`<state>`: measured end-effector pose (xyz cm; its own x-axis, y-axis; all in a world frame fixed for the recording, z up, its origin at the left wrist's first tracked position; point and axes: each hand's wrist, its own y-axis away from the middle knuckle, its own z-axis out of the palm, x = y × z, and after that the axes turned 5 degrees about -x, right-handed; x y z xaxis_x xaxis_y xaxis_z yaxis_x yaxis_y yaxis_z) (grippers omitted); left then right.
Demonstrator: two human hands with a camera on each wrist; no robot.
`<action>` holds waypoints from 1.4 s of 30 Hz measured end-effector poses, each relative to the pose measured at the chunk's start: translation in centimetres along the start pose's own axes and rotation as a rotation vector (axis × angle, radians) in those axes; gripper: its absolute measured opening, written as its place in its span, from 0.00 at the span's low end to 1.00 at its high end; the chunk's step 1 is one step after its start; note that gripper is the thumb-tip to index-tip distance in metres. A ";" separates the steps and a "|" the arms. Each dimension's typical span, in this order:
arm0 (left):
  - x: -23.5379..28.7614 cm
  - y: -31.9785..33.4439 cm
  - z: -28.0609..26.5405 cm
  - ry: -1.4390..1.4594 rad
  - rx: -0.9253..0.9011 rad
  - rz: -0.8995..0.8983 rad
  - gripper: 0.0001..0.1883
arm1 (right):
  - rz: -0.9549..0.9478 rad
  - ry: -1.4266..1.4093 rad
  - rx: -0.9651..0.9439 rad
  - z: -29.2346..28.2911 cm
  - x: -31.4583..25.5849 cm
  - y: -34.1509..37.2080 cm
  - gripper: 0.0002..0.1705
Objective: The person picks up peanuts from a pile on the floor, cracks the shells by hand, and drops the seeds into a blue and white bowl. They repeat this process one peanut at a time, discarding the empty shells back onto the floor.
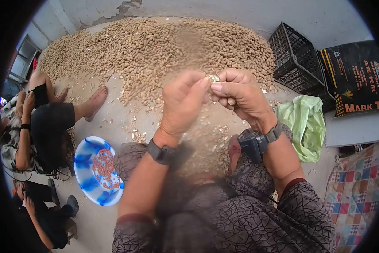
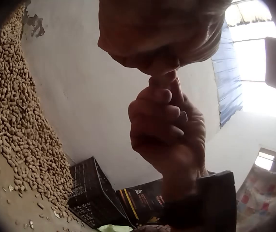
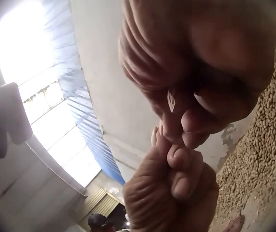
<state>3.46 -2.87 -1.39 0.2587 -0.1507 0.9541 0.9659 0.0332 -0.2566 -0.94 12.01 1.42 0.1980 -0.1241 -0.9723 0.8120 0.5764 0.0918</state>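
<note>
We have the left grip [image 1: 182, 103] and right grip [image 1: 246, 93] pinching a peanut [image 1: 214, 78] together, held up before the heap [image 1: 134, 55], with a second peanut [image 1: 231, 101] tucked in the right grip. Bowl [image 1: 83, 175] of red kernels [image 1: 104, 166] sits on the floor [image 1: 98, 223], left side. On the right we see black crate [image 1: 295, 59] by the heap, sack [image 1: 358, 80] beside it, green bag [image 1: 304, 122] nearer us.

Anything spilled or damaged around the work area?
Yes: the wall behind the peanut pile has a peeled patch, its coating flaked away. Shell bits also lie scattered across the floor, outside any container.
</note>
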 end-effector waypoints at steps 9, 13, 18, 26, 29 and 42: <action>-0.5 0.1 -0.3 0.286 0.018 -0.075 0.07 | 0.045 -0.367 -0.075 0.2 1.1 -0.4 0.05; -0.8 0.2 -0.1 0.324 0.026 -0.076 0.08 | 0.047 -0.357 -0.069 0.3 1.4 -0.6 0.06; -1.5 0.4 0.0 0.393 0.040 -0.233 0.09 | -0.119 -0.020 0.155 0.8 1.9 -0.8 0.07; -1.7 0.6 -0.2 0.412 0.047 -0.299 0.08 | -0.312 0.520 0.266 1.4 2.9 -0.4 0.03; -1.5 0.4 -0.5 0.482 0.032 -0.337 0.07 | -0.452 0.650 0.284 1.9 2.6 -0.2 0.04; -0.9 0.2 -0.5 0.657 0.016 -0.367 0.09 | -0.809 0.944 0.202 1.8 2.5 -0.6 0.11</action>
<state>3.40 -3.22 -2.41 -0.1328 -0.7135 0.6880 0.9906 -0.1192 0.0675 0.01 9.90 -0.64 -0.7957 0.2894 -0.5321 0.6030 0.4618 -0.6505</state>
